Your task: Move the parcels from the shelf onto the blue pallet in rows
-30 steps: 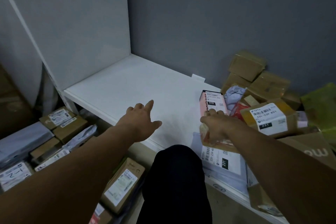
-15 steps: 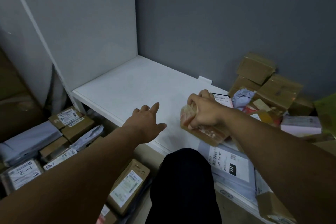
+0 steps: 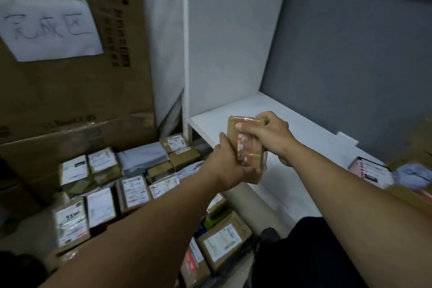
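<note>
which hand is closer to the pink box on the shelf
Right. The right hand grips the top of the taped parcel, left of the pink box; the left hand holds its lower part, farther left.

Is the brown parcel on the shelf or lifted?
Lifted: the left hand and right hand hold the brown parcel clear of the shelf.

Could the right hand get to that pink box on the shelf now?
Probably not at once: the right hand grips the brown parcel with the left hand. The shelf between it and the pink box looks bare, so freed it likely could.
</note>
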